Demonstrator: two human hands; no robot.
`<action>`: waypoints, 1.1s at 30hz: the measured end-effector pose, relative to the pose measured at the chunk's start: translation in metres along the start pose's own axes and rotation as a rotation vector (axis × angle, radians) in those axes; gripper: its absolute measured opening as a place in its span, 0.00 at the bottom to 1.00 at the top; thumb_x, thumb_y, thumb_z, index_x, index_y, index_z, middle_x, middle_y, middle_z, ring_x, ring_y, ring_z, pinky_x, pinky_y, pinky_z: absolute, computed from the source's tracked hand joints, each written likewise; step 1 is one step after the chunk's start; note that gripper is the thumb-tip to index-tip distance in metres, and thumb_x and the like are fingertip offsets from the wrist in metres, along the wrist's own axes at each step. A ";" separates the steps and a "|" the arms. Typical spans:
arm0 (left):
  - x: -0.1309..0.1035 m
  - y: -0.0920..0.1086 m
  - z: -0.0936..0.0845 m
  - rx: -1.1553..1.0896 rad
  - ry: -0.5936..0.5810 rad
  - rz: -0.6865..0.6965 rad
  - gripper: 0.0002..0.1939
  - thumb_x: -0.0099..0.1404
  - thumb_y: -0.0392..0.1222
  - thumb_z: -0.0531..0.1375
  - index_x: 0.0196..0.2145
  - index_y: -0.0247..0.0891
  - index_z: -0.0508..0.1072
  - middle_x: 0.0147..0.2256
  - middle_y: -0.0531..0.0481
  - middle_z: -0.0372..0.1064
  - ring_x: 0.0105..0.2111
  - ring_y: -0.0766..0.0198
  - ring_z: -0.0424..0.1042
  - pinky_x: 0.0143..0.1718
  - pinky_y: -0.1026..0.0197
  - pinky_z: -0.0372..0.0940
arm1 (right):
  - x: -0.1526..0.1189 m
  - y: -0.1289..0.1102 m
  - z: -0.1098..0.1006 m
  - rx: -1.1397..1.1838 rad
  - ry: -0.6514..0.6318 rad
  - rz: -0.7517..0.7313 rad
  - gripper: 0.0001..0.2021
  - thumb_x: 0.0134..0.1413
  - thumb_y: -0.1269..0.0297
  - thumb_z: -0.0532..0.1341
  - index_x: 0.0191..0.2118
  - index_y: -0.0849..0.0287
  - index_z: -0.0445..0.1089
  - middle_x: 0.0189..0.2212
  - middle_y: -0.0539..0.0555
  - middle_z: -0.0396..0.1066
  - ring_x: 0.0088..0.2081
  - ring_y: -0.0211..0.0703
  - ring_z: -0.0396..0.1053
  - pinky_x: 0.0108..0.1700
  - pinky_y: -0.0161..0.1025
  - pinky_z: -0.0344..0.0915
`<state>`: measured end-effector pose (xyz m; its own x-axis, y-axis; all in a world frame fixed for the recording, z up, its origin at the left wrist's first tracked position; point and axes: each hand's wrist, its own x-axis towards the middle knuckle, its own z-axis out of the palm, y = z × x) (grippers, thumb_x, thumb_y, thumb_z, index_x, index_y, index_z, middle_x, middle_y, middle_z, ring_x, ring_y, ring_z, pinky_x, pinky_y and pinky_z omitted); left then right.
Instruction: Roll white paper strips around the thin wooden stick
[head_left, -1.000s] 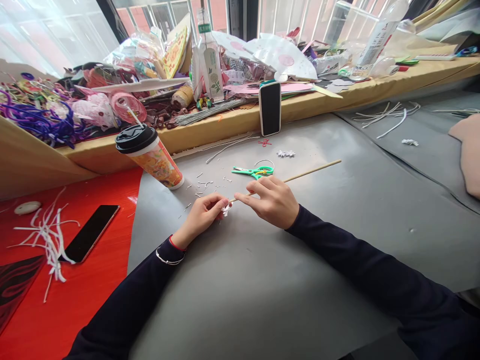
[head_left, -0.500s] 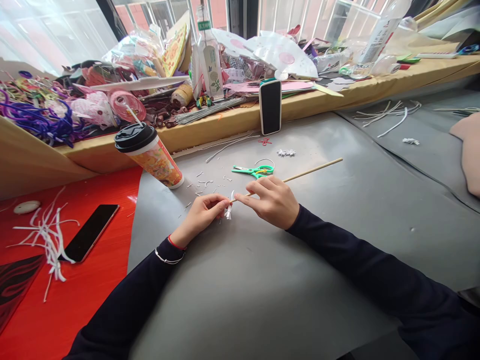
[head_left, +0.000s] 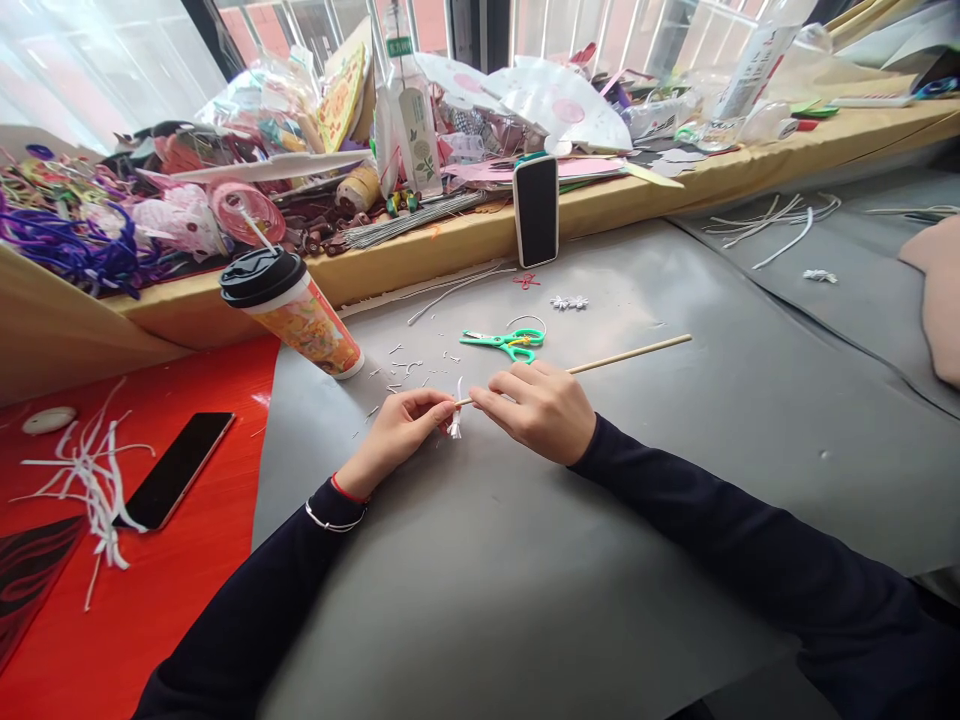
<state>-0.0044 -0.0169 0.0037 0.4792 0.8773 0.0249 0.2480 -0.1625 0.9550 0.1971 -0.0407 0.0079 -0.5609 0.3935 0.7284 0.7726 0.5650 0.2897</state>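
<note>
My right hand is closed around a thin wooden stick, whose long end points to the right. The stick's other tip meets a small white knotted cord piece at the fingertips of my left hand. That hand pinches the white piece between thumb and fingers, which hide much of it. One loose white end stands up beside the stick's tip. Just beyond my hands lie green-handled scissors, and short white scraps are scattered to their left.
A lidded paper cup stands back left. One phone lies near white strips on the red surface; another phone leans against the cluttered ledge. White knots and a red knot lie behind the scissors.
The stick's far end has dipped slightly, and my right hand's fingers have curled in more around it. My left hand keeps its pinch on the white piece. The whole view has shifted slightly.
</note>
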 end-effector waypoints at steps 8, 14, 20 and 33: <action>-0.001 0.001 0.001 -0.025 0.018 -0.008 0.14 0.59 0.48 0.58 0.32 0.33 0.73 0.26 0.49 0.69 0.28 0.66 0.67 0.33 0.64 0.64 | 0.001 -0.002 -0.003 -0.032 0.005 -0.016 0.09 0.58 0.72 0.52 0.34 0.58 0.70 0.22 0.49 0.64 0.28 0.36 0.53 0.30 0.38 0.43; 0.000 0.000 0.001 -0.018 0.036 -0.014 0.14 0.58 0.48 0.59 0.32 0.33 0.73 0.26 0.49 0.69 0.28 0.66 0.68 0.33 0.64 0.64 | 0.002 -0.003 -0.004 -0.046 0.021 -0.021 0.09 0.58 0.72 0.53 0.34 0.58 0.69 0.21 0.49 0.64 0.28 0.36 0.53 0.29 0.39 0.43; 0.000 0.000 0.001 -0.049 0.019 -0.017 0.13 0.58 0.47 0.59 0.32 0.33 0.73 0.26 0.51 0.68 0.28 0.67 0.67 0.32 0.65 0.64 | 0.001 -0.003 -0.004 -0.065 0.022 -0.028 0.09 0.57 0.73 0.53 0.31 0.58 0.70 0.22 0.48 0.64 0.28 0.36 0.53 0.30 0.39 0.44; -0.001 0.000 0.001 -0.042 0.044 -0.047 0.14 0.57 0.48 0.60 0.33 0.33 0.73 0.28 0.49 0.70 0.29 0.65 0.69 0.35 0.63 0.66 | 0.000 -0.002 -0.003 -0.040 0.017 -0.019 0.10 0.58 0.73 0.52 0.33 0.57 0.70 0.22 0.49 0.65 0.28 0.36 0.54 0.30 0.39 0.44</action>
<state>-0.0033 -0.0181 0.0036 0.4305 0.9026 -0.0085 0.2336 -0.1023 0.9669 0.1968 -0.0442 0.0095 -0.5710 0.3704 0.7327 0.7730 0.5431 0.3279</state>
